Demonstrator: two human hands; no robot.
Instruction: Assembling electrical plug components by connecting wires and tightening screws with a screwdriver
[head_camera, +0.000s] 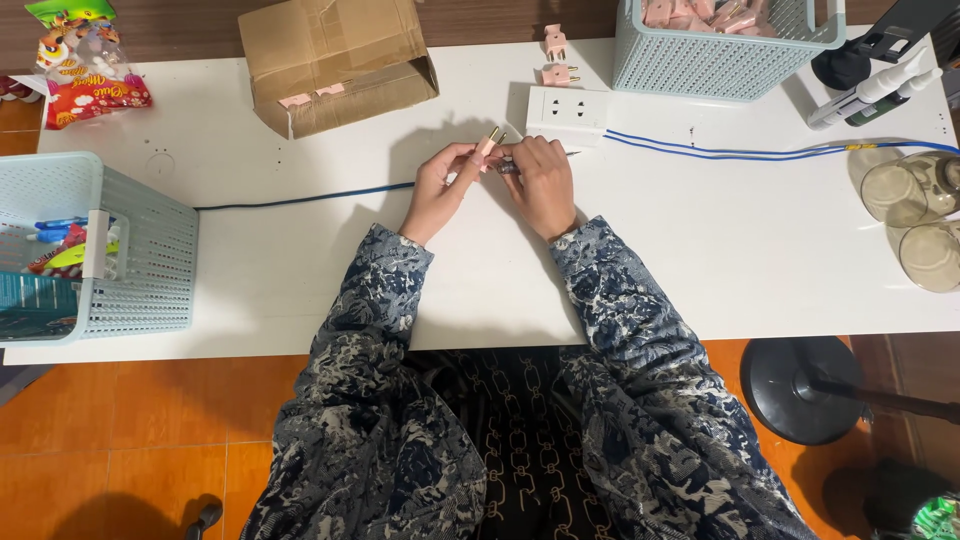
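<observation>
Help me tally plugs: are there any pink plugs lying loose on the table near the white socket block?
Yes, two pink plugs lie on the white table just behind the socket block.

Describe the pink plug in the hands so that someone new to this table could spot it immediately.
Start at the white table and find the white socket block near its far edge. Just in front of it, the left hand and right hand meet around a small pink plug. Unlike the two pink plugs lying loose beyond the block, it is held, prongs pointing away.
</observation>
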